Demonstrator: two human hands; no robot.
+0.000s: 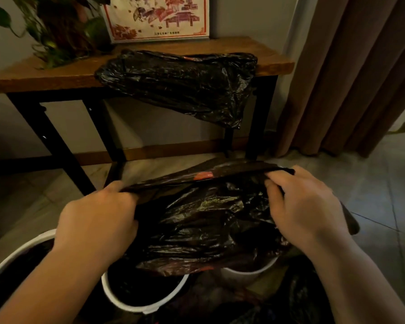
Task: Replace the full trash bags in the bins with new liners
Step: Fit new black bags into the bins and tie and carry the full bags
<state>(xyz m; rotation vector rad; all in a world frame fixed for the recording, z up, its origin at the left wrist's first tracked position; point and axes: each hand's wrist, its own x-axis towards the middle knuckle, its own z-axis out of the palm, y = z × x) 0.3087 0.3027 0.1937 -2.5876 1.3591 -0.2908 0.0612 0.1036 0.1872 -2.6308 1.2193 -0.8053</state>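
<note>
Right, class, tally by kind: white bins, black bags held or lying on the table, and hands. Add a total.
White bins: 3 (left bin, middle bin, right bin)
Black bags: 2 (held bag, draped bag on the table)
Hands: 2 (left hand, right hand)
Total: 7

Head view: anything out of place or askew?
One crumpled black plastic bag lies on the wooden side table, its lower corner drooping past the front edge; likely just parked there. Nothing else stands out.
</note>
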